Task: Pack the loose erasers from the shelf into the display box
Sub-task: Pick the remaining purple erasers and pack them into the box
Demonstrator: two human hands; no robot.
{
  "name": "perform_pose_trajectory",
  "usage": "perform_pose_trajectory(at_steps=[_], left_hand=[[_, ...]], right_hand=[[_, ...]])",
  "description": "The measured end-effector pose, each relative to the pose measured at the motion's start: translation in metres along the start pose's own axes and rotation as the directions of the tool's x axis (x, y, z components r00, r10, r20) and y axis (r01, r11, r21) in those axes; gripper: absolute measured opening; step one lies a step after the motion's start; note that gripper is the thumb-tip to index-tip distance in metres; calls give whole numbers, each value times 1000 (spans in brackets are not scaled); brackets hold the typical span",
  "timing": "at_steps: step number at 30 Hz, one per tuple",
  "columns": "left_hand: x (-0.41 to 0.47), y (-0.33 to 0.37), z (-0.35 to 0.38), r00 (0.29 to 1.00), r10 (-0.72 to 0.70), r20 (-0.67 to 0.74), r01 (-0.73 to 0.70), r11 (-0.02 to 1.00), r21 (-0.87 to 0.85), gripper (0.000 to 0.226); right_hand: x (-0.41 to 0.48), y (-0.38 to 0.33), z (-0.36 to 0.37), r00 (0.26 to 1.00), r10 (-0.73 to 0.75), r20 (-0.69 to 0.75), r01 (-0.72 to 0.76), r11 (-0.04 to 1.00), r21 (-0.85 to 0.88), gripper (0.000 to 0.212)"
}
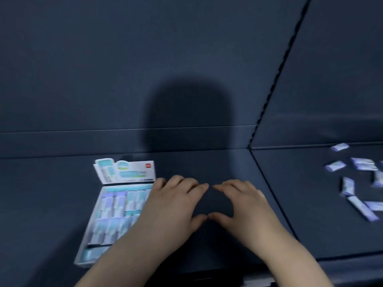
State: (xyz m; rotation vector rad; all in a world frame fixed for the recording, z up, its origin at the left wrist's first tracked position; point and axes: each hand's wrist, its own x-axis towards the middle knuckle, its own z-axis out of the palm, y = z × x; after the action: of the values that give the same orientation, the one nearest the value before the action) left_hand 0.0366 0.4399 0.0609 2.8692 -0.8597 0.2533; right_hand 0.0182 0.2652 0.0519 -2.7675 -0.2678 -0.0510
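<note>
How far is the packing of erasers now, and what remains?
Done: the display box already holds rows of erasers, though blur hides whether it is full. In hand: nothing; the left hand and right hand lie open and empty on the shelf. Left: several loose erasers scattered at the right.

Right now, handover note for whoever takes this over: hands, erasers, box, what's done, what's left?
Left hand: open, flat on the shelf, empty, its edge over the box's right side.
Right hand: open, flat, empty, fingertips nearly meeting the left's.
Box: on the left of the shelf, lid flap up at the back, already holding rows of erasers; how full it is can't be told, since the image is blurred and the left arm covers part of it.
Loose erasers: scattered on the next shelf panel, far right, at least seven in view, some cut off by the frame edge.
Left to do: pick up the loose ones and pack them into the box.
</note>
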Motion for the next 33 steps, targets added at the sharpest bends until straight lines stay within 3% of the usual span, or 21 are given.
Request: perform_pose_trajectory(at_steps=[3,7,17,25,33], left_hand=[[24,49,0,993,-20,120,19,1000,7,60],[58,119,20,998,-42,53,37,995,91,65],[126,276,53,983,-113,143,95,987,128,63],[140,295,63,976,-121,183,89,981,175,59],[159,301,77,970,-44,238,24,996,85,58]], right_hand=[[-15,45,-18,1000,15,-9,-15,1000,-25,65],[-38,119,-50,1000,19,-12,-20,995,-101,64],[-95,268,-120,995,63,76,-45,975,-218,64],[-105,308,-130,981,164,102,-136,963,-231,59],[-97,335,-126,958,268,103,-242,947,-211,53]])
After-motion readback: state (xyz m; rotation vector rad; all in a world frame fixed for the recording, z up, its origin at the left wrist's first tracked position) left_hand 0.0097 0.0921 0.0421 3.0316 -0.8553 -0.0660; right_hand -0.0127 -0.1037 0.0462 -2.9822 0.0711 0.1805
